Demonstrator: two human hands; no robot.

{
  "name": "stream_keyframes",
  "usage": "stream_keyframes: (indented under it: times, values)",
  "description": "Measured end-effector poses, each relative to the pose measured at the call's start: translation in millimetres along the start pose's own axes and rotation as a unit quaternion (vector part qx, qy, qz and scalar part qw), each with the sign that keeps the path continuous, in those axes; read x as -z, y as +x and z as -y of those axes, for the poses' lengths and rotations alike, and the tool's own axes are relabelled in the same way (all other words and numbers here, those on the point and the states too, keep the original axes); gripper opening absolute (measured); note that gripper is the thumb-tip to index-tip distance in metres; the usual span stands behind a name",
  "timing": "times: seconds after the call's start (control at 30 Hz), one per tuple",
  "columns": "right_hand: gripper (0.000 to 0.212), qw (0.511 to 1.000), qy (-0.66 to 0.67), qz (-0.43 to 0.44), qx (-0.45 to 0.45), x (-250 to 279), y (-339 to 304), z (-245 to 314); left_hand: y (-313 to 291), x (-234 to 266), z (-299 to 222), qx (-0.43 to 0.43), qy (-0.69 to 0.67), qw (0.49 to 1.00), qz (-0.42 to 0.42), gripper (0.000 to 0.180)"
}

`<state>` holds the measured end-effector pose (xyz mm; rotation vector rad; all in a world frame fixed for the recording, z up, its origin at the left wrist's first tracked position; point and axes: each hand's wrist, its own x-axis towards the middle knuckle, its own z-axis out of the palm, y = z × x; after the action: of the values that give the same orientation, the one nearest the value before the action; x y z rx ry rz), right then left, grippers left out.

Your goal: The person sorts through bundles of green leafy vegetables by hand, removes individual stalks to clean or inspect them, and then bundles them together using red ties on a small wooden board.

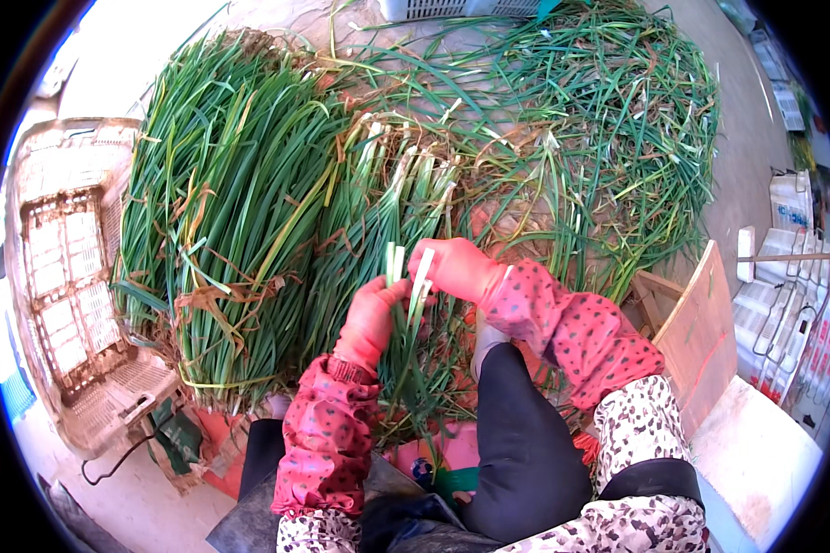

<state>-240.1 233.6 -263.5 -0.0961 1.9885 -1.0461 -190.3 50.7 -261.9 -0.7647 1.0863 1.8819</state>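
Both my hands are in orange-pink rubber gloves and meet in the middle, in front of my knees. My left hand (371, 318) is closed round a few green garlic stalks (413, 336), their white ends up and long leaves hanging down. Close beside it, my right hand (454, 269) pinches a white stalk end (422, 267) of that small bunch; its fingertips are partly hidden. Just beyond lies a row of green garlic (406, 189) with pale ends pointing away from me. To its left stands a large, thick heap of long green garlic (235, 184) with some dry brown leaves.
A loose pile of leaf scraps (609, 129) spreads over the floor at the far right. At the left is a dirty plastic crate (83, 258); a pale crate (433, 9) stands at the far edge. Wooden boards (696, 309) rise by my right elbow.
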Motion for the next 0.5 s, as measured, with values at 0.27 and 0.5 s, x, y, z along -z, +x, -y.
stream_keyframes:
  times: [0.27,0.5]
  values:
    - [0.028,0.875,-0.428,-0.145,-0.173,136,-31,-88,-9,58,-10,-0.138,0.061,0.967,-0.206,0.026]
    - [0.041,0.977,-0.061,-0.171,-0.11,6,95,6,-18,7,13,-0.12,0.144,0.95,-0.25,0.017]
